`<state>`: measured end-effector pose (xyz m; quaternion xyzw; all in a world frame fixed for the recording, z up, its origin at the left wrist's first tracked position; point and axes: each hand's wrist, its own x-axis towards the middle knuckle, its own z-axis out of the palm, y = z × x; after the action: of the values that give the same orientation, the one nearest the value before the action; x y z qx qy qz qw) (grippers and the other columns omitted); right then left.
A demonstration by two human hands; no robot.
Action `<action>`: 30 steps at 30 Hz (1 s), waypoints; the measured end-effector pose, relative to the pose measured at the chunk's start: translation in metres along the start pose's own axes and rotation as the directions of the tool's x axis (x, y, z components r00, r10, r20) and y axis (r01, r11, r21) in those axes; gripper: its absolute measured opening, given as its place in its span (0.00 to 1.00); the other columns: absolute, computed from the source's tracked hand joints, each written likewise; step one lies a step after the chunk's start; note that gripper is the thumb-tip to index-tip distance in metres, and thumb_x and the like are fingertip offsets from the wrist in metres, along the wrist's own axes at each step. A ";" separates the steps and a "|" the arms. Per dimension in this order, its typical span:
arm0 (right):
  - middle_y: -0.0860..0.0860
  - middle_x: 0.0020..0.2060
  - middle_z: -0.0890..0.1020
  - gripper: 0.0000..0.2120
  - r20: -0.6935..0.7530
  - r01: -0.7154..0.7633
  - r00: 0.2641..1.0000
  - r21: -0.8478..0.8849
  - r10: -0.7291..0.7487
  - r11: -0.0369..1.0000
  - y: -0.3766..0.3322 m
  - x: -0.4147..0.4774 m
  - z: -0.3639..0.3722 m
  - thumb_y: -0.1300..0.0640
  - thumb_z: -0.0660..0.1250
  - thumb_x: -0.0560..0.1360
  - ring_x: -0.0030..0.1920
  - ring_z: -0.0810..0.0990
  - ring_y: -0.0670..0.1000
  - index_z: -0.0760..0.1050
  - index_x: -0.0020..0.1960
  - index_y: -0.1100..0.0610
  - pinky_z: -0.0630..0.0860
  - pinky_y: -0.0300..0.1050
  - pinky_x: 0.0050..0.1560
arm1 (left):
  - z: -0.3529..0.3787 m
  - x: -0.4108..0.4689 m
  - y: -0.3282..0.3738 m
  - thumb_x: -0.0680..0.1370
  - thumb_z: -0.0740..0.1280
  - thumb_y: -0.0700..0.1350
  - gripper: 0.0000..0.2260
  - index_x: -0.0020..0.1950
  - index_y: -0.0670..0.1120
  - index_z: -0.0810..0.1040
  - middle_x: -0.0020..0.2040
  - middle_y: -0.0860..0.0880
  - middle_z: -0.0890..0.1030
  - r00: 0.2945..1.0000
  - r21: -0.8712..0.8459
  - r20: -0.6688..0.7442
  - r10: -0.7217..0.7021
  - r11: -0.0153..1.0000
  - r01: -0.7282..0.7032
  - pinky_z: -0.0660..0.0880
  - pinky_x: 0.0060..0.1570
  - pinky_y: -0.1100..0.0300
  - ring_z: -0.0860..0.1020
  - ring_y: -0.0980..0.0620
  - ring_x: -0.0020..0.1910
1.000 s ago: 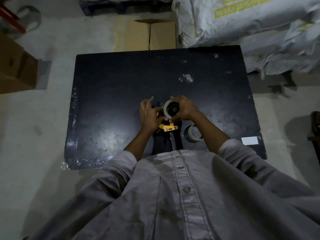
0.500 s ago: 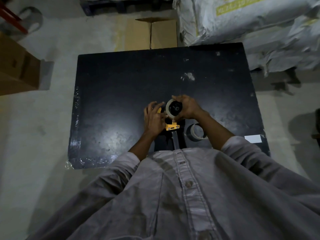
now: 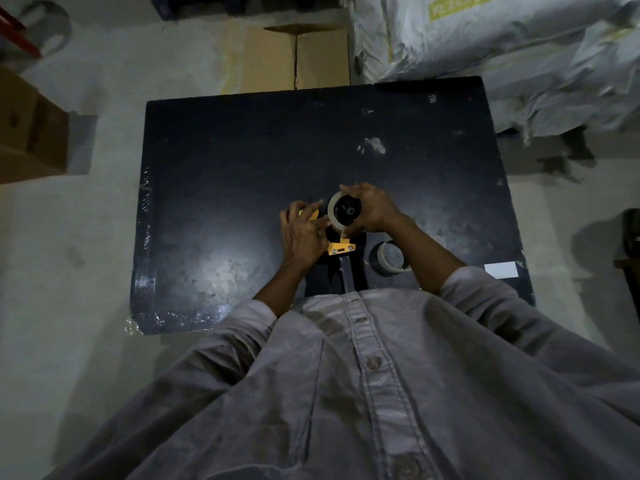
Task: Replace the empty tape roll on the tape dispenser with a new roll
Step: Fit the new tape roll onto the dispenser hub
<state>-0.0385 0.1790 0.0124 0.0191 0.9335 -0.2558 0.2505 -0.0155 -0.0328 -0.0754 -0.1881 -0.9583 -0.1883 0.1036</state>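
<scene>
A yellow and black tape dispenser [image 3: 341, 247] stands at the near middle of the black table [image 3: 225, 188], its handle pointing toward me. A pale tape roll [image 3: 335, 215] sits on the dispenser's black hub. My right hand [image 3: 374, 211] wraps around this roll from the right, fingers on its rim. My left hand [image 3: 303, 233] grips the yellow front part of the dispenser from the left. A thin, empty tape core [image 3: 389, 259] lies flat on the table just right of the dispenser, under my right forearm.
A white label [image 3: 501, 270] is stuck near the table's right front corner. Cardboard boxes [image 3: 298, 60] stand beyond the far edge and at the left [image 3: 31, 133]. Large white sacks [image 3: 502, 53] are piled at the back right.
Both hands stay on the dispenser and roll. My left fingers have shifted closer over the yellow front part. The view has drifted slightly.
</scene>
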 end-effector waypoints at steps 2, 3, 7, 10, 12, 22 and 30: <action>0.56 0.80 0.71 0.61 0.000 0.003 1.000 0.000 -0.003 1.000 0.001 0.000 0.001 0.46 0.91 0.61 0.80 0.71 0.58 0.64 0.87 0.50 0.69 0.49 0.78 | -0.002 0.000 0.005 0.77 0.65 0.48 0.16 0.55 0.54 0.92 0.64 0.57 0.88 0.999 -0.013 -0.039 0.008 1.000 -0.009 0.67 0.57 0.48 0.78 0.41 0.63; 0.56 0.80 0.71 0.62 -0.001 0.005 1.000 0.000 -0.005 1.000 0.002 0.000 0.002 0.46 0.92 0.61 0.80 0.71 0.58 0.64 0.87 0.50 0.69 0.49 0.78 | -0.002 0.000 0.007 0.77 0.65 0.48 0.16 0.55 0.54 0.92 0.62 0.58 0.88 0.998 -0.028 -0.056 0.001 1.000 -0.003 0.66 0.57 0.48 0.77 0.43 0.63; 0.55 0.80 0.71 0.63 -0.008 0.003 1.000 0.004 -0.003 1.000 0.006 0.000 0.004 0.45 0.92 0.60 0.80 0.71 0.58 0.65 0.87 0.49 0.70 0.50 0.78 | -0.004 0.001 0.007 0.78 0.67 0.47 0.13 0.54 0.54 0.92 0.57 0.60 0.89 0.996 -0.067 -0.080 -0.049 0.997 0.043 0.65 0.57 0.49 0.75 0.47 0.62; 0.55 0.80 0.71 0.62 -0.001 0.011 1.000 -0.005 -0.011 1.000 0.005 0.001 0.005 0.45 0.92 0.60 0.79 0.72 0.59 0.65 0.87 0.49 0.71 0.51 0.79 | -0.005 0.009 0.009 0.80 0.73 0.47 0.07 0.52 0.52 0.91 0.49 0.56 0.90 0.994 -0.055 -0.030 -0.108 0.993 0.106 0.65 0.56 0.47 0.75 0.47 0.59; 0.56 0.80 0.71 0.62 -0.001 0.017 1.000 -0.022 -0.017 1.000 0.002 0.001 0.004 0.46 0.92 0.60 0.79 0.73 0.59 0.65 0.87 0.50 0.71 0.51 0.78 | -0.007 0.018 0.011 0.81 0.72 0.51 0.08 0.48 0.52 0.90 0.46 0.55 0.89 0.992 -0.045 0.021 -0.124 0.991 0.125 0.67 0.55 0.45 0.74 0.47 0.58; 0.54 0.80 0.71 0.62 0.010 -0.006 1.000 0.016 0.006 1.000 0.005 0.003 0.002 0.45 0.92 0.60 0.79 0.72 0.58 0.65 0.87 0.48 0.71 0.51 0.78 | -0.020 0.020 0.006 0.73 0.77 0.48 0.14 0.58 0.57 0.89 0.55 0.59 0.87 0.959 -0.096 0.249 -0.131 0.983 0.159 0.67 0.62 0.45 0.72 0.47 0.66; 0.55 0.80 0.71 0.62 -0.004 0.004 1.000 0.020 -0.004 1.000 0.004 -0.001 0.001 0.46 0.92 0.60 0.79 0.72 0.58 0.66 0.87 0.50 0.70 0.48 0.77 | -0.009 0.016 -0.002 0.78 0.70 0.52 0.14 0.60 0.56 0.91 0.58 0.60 0.89 0.979 -0.066 0.175 -0.103 0.991 0.116 0.66 0.62 0.46 0.73 0.48 0.66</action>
<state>-0.0362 0.1819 0.0106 0.0201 0.9314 -0.2656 0.2480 -0.0295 -0.0336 -0.0637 -0.1543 -0.9647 -0.2134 0.0030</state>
